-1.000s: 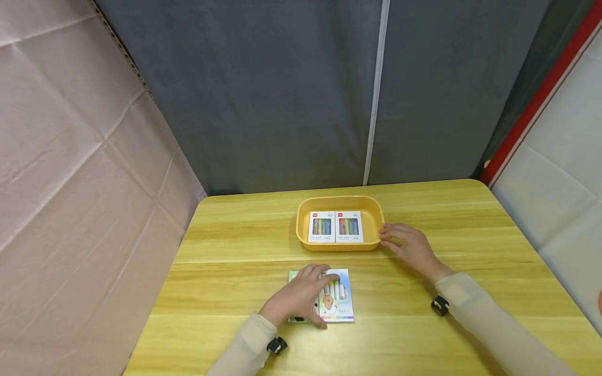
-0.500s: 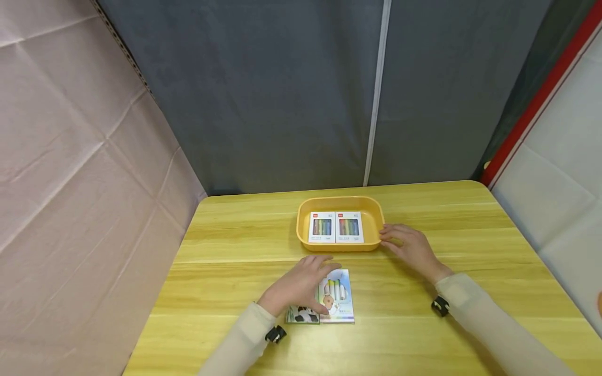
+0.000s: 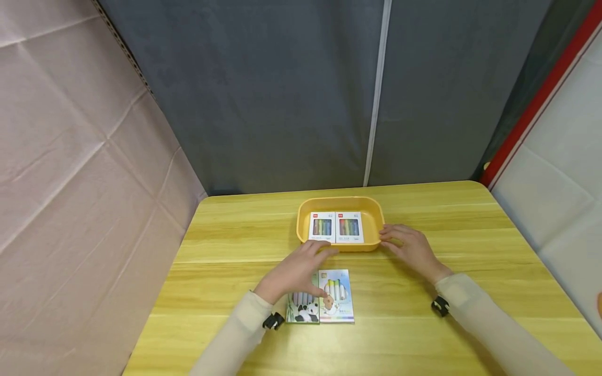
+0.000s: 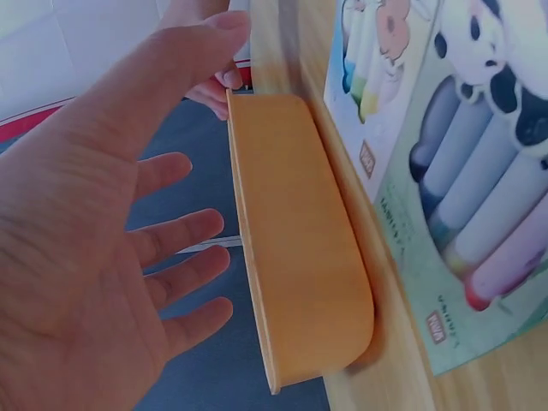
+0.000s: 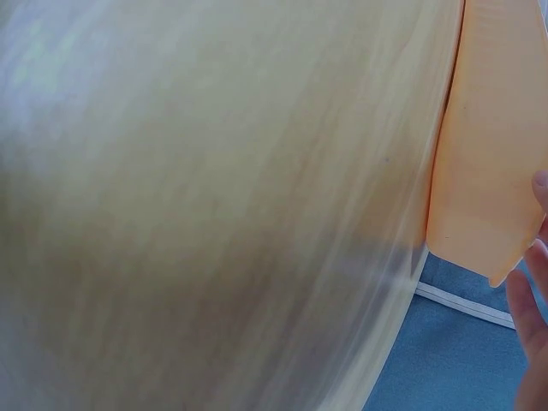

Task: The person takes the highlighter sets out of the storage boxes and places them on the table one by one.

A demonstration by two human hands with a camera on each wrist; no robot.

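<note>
My left hand (image 3: 297, 270) holds nothing; its fingers are spread above the near side of a yellow tray (image 3: 373, 216) and the far part of two marker packs. One pack is green with a panda picture (image 3: 304, 312), partly hidden under the hand. The other is a pale blue pack (image 3: 342, 295), lying flush against it on the table. In the left wrist view the fingers (image 4: 184, 278) are apart from the tray's orange-looking wall. My right hand (image 3: 411, 249) pinches the tray's rim at its right front corner. Inside the tray, two white crayon boxes (image 3: 349, 233) lie side by side.
The tray stands on a wood-grain table (image 3: 226, 292), towards its far edge. A dark grey curtain (image 3: 282, 104) hangs behind the table. Pale cloth walls (image 3: 94, 183) close in the left side, and a white panel (image 3: 559, 172) with a red edge the right.
My left hand has moved away from the marker packs, forward to the tray's near edge, uncovering more of the panda pack. The right hand has stayed at the tray's corner.
</note>
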